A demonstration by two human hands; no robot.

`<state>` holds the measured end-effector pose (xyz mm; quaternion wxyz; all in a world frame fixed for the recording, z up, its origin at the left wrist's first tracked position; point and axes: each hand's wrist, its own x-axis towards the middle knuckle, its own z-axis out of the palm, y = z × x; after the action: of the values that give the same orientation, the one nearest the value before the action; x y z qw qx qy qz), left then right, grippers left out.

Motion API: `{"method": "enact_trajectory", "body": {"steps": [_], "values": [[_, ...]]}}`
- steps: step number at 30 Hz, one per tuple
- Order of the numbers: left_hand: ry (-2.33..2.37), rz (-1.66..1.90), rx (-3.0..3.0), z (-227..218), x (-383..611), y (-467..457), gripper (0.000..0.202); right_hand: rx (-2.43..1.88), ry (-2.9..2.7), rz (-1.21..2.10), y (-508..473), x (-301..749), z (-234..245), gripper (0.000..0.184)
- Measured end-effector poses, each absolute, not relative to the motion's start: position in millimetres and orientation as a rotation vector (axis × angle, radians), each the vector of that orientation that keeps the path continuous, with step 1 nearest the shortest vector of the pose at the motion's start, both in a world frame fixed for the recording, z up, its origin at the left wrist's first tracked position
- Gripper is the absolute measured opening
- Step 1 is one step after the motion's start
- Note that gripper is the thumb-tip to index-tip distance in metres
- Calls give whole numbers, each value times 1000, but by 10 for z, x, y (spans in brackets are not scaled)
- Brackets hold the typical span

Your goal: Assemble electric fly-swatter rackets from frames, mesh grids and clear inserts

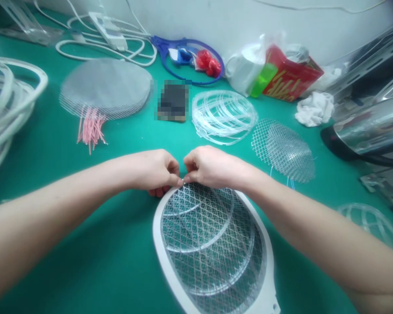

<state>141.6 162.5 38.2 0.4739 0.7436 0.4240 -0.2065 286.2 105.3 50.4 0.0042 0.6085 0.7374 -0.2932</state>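
A white electric mosquito racket head (157, 235) lies in front of me, a wire mesh (212, 235) and clear curved plastic ribs inside its oval frame. At the far rim of the frame my left hand (160, 172) is closed in a pinch, thumb against forefinger. Close beside it, my right hand (206, 168) pinches at the same spot, its fingers bent over the mesh edge. A tiny shiny bit shows between the two sets of fingertips, too small to name. The handle end of the racket runs out of view at the bottom.
Behind my hands lie a stack of grey mesh sheets (106, 85) with pink wires (91, 128), clear plastic rib grids (224, 115) and loose mesh pieces (286, 150). White racket frames (22, 100) pile up at left. A blue frame (165, 65), white mug (244, 69) and red packet (291, 76) stand behind.
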Motion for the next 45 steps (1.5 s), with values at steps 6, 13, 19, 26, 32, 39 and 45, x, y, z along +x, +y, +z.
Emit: {"method": "enact_trajectory", "body": {"steps": [6,13,19,26,32,39,45], "values": [[1051,-497,1977,384,1409,1581,21,1952,2406,-830,983,2883,434,16],[1029,-163,2302,424,1290,1297,26,2030,2337,-912,938,2947,473,21],[985,-16,2509,391,1448,1359,28,2327,2268,-811,834,3114,337,27],[1054,254,2402,311,1503,1275,36,2564,2221,-867,790,3102,298,18],[1090,289,2284,279,1510,1239,36,2522,2125,-1175,880,3065,349,17],[1126,197,2168,299,1581,1304,29,2263,2039,-1228,1015,3106,509,11],[1243,219,2161,145,1640,1335,21,2117,2093,-809,1090,3002,567,14]]}}
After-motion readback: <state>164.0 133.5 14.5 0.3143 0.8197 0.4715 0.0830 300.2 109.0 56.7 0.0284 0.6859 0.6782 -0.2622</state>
